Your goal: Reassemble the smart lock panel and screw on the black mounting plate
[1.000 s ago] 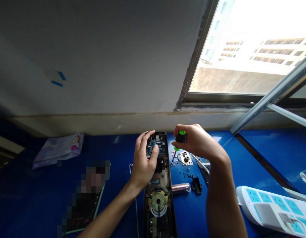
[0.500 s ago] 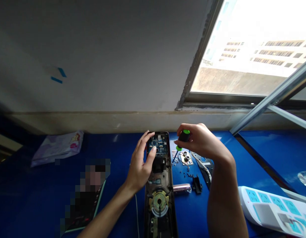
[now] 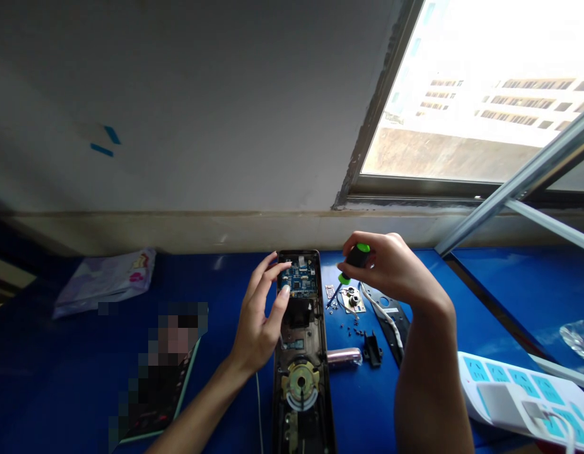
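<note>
A long dark housing [image 3: 315, 353] lies lengthwise before me, with a blue circuit board [image 3: 301, 280] at its far end and a round brass-coloured disc [image 3: 301, 381] lower down. My left hand [image 3: 263, 309] rests at the housing's left edge, thumb and fingers spread over the board's left side. In my right hand [image 3: 381, 261] is a green and black screwdriver [image 3: 356, 260], its shaft slanting down to the left. Its tip is among small screws on the blue table, just right of the housing. Whether the tip touches a screw I cannot tell.
Right of the housing lie a small module with a wire [image 3: 353, 299], loose screws [image 3: 351, 329], a pink cylinder [image 3: 345, 357], a black bracket [image 3: 373, 349] and a dark plate with a white cable [image 3: 391, 325]. A power strip [image 3: 509, 378] stands at right, a plastic packet [image 3: 107, 280] at left.
My left hand has slid slightly left and its fingers have lifted off the board's middle. The screwdriver now leans more, its handle shifted a little right. The view has shifted slightly.
</note>
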The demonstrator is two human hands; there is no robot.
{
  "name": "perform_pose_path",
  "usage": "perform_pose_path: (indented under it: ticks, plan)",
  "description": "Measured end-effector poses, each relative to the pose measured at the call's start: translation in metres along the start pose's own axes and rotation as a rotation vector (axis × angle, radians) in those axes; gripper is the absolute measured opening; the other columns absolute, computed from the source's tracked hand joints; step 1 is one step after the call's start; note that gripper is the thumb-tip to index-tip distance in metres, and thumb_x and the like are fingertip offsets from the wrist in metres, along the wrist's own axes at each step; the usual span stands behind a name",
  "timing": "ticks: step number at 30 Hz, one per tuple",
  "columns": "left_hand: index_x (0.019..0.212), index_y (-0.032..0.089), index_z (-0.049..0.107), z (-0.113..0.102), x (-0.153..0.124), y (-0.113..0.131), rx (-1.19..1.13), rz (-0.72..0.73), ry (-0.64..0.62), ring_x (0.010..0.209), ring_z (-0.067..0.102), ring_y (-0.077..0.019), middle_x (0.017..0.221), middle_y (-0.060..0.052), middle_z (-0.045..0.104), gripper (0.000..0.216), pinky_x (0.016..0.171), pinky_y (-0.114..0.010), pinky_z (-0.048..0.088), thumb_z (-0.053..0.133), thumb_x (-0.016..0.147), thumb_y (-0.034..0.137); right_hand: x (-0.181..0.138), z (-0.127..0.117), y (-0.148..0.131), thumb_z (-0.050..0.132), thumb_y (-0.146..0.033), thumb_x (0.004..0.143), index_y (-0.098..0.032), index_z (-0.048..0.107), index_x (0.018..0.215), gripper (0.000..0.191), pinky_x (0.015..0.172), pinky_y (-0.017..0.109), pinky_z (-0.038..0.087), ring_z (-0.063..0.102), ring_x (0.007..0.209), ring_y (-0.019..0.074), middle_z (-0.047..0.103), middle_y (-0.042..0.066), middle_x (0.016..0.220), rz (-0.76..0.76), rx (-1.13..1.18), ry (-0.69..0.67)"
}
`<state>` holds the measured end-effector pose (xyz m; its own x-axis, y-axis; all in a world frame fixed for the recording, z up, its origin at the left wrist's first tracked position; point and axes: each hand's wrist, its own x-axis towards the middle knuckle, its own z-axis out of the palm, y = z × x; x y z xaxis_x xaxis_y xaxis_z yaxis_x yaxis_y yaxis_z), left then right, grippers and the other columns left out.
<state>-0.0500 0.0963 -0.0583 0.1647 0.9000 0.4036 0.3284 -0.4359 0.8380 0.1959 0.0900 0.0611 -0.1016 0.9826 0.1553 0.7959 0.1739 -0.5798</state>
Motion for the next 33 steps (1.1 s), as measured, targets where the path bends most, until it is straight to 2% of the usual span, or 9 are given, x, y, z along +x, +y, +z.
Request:
perform_pose_path:
  ticks: [4,8,13,18,28,30,33]
  plan:
    - [0.134,0.028,0.065,-0.001,0.0,0.0,0.061,0.065,0.045,0.151,0.05,-0.0325,0.16,-0.01,0.053,0.033,0.123,-0.059,0.043,0.051,0.107,0.038,-0.002,-0.003,0.001,0.077,-0.036,0.083,-0.021,0.069,0.084,0.016,0.055,0.026,0.048,0.061,0.06,0.0122,0.071,-0.001,0.072,-0.013,-0.008,0.049]
    - [0.127,0.028,0.068,-0.003,-0.002,0.001,0.134,0.163,0.101,0.14,0.058,-0.03,0.148,-0.009,0.058,0.026,0.116,-0.051,0.051,0.054,0.105,0.032,-0.008,-0.007,0.0,0.075,-0.037,0.085,-0.022,0.067,0.086,0.017,0.054,0.025,0.049,0.064,0.058,0.0123,0.073,0.0,0.073,-0.028,0.051,0.113]
    - [0.122,0.028,0.069,-0.004,-0.006,0.001,0.188,0.265,0.106,0.128,0.062,-0.027,0.137,-0.008,0.059,0.024,0.109,-0.047,0.054,0.058,0.102,0.024,-0.013,-0.011,0.0,0.073,-0.033,0.085,-0.022,0.064,0.09,0.015,0.058,0.026,0.052,0.069,0.062,0.0142,0.075,0.001,0.075,-0.066,0.049,0.261]
    - [0.119,0.027,0.07,-0.001,-0.009,0.001,0.187,0.282,0.084,0.126,0.062,-0.0271,0.135,-0.008,0.059,0.022,0.108,-0.047,0.055,0.058,0.101,0.023,-0.008,-0.007,0.003,0.074,-0.031,0.085,-0.021,0.066,0.086,0.013,0.059,0.026,0.052,0.07,0.065,0.0152,0.074,0.0,0.071,-0.042,0.058,0.191]
    - [0.118,0.027,0.07,0.001,-0.01,0.002,0.18,0.282,0.079,0.126,0.061,-0.0268,0.134,-0.008,0.058,0.021,0.108,-0.048,0.054,0.057,0.102,0.022,-0.001,0.002,0.005,0.073,-0.029,0.083,-0.021,0.066,0.084,0.011,0.057,0.025,0.052,0.072,0.063,0.0155,0.075,0.0,0.07,-0.033,0.089,0.141]
    - [0.117,0.027,0.07,0.001,-0.01,0.002,0.177,0.297,0.083,0.126,0.06,-0.0263,0.132,-0.007,0.059,0.021,0.108,-0.047,0.054,0.057,0.102,0.022,-0.003,-0.001,0.003,0.073,-0.028,0.083,-0.022,0.065,0.085,0.011,0.057,0.025,0.051,0.069,0.062,0.0139,0.073,-0.001,0.07,-0.048,0.078,0.175]
    - [0.116,0.027,0.07,0.001,-0.009,0.002,0.172,0.323,0.087,0.128,0.058,-0.0273,0.129,-0.007,0.061,0.021,0.109,-0.048,0.052,0.058,0.1,0.019,-0.009,-0.006,-0.002,0.074,-0.029,0.083,-0.022,0.065,0.089,0.013,0.055,0.024,0.049,0.063,0.059,0.0115,0.07,-0.003,0.072,-0.085,0.07,0.313]
